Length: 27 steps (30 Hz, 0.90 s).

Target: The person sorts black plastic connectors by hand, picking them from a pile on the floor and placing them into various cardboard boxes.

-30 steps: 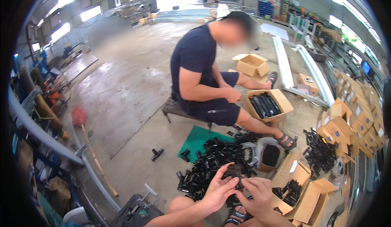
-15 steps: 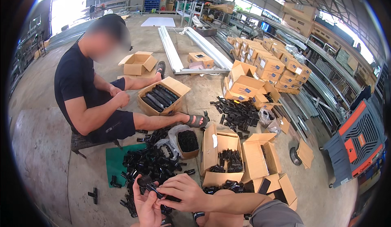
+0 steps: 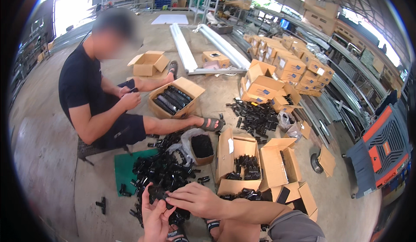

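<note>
Low in the view, my left hand [image 3: 154, 216] grips a black plastic fitting [image 3: 157, 193] between thumb and fingers. My right hand [image 3: 197, 200] comes across from the right, its fingertips closed on the fitting's other side. Blur and my fingers hide the part's exact shape. Just beyond my hands spreads a heap of loose black fittings [image 3: 158, 167], partly over a green sheet [image 3: 123, 166]. A single T-shaped black fitting [image 3: 101, 205] lies apart on the floor at left.
At left a seated co-worker [image 3: 93, 90] holds a small dark piece beside an open box of stacked black parts [image 3: 158, 107]. A bag-lined box [image 3: 209, 160] stands past the heap. Open cartons [image 3: 224, 155] are at right; a grey-orange machine [image 3: 379, 148] stands far right.
The fitting has turned a little between my hands, which stay in nearly the same place. The co-worker's hands have shifted, and a dark piece now shows in them. My view has tilted slightly.
</note>
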Motion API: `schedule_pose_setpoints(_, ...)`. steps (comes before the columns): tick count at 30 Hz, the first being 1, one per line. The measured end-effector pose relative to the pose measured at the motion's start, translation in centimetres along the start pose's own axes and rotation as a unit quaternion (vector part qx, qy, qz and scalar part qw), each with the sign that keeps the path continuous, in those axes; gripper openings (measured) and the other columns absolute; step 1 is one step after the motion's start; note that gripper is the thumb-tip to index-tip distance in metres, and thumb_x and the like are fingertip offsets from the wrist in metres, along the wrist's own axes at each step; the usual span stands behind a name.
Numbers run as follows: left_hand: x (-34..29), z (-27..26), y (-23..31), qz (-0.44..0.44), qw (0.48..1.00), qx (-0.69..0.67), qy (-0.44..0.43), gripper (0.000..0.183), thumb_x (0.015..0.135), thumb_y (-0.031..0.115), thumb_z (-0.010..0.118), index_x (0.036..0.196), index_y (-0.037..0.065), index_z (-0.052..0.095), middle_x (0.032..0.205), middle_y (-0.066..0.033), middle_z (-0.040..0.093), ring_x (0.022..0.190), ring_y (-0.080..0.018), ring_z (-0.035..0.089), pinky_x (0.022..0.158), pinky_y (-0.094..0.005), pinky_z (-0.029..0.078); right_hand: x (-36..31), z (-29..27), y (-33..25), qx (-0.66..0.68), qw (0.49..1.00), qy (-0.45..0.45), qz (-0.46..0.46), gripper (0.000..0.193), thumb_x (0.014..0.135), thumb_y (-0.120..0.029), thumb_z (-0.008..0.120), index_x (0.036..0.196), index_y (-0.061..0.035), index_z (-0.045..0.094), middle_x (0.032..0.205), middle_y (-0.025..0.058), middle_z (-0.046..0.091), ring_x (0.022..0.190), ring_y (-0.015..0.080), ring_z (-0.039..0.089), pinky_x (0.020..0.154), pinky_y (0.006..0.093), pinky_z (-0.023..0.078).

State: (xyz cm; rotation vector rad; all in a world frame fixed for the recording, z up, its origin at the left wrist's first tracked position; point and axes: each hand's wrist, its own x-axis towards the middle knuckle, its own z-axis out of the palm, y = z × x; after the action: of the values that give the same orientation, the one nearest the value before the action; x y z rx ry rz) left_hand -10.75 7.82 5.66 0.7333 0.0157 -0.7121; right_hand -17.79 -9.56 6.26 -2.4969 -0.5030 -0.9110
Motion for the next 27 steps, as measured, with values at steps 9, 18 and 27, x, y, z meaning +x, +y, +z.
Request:
schedule_pose_setpoints(9, 0.6, -0.6, -1.0, -0.024, 0.999, -0.044, -0.017, 0.069, 0.092, -0.003, 0.065, 0.15, 0.017, 0.033, 0.124, -0.0203, 0.06, 0.11, -0.0263, 0.066, 0.09, -0.04, 0.062, -0.7, -0.2, -0.4, -0.016, 1.0, 0.012, 0.01, 0.037, 0.075, -0.01, 0.067, 0.112, -0.0063, 0.071, 0.114, 0.0062, 0.068, 0.099, 0.0208, 0.066, 0.079, 0.0345, 0.052)
schedule_pose_setpoints(18, 0.6, 0.0, -0.5, 0.031, 0.987, 0.15, 0.035, 0.071, 0.084, -0.006, 0.072, 0.146, 0.009, 0.041, 0.117, -0.0177, 0.066, 0.101, -0.0235, 0.07, 0.083, -0.0305, 0.06, -0.9, -0.3, 7.3, 0.164, 0.945, 0.012, 0.283, 0.025, 0.092, -0.004, 0.061, 0.116, -0.004, 0.069, 0.103, 0.0091, 0.071, 0.088, 0.0197, 0.067, 0.078, 0.032, 0.053)
schedule_pose_setpoints(27, 5.7, -1.9, 0.1, 0.021, 0.866, 0.493, -0.077, 0.06, 0.079, -0.012, 0.074, 0.133, 0.008, 0.058, 0.108, -0.0099, 0.069, 0.095, -0.0146, 0.068, 0.08, -0.0295, 0.06, -13.8, 10.7, 35.0, -0.039, 0.788, -0.105, 0.605, 0.022, 0.088, -0.021, 0.066, 0.107, -0.0153, 0.076, 0.108, 0.0171, 0.072, 0.102, 0.0317, 0.069, 0.09, 0.0415, 0.054)
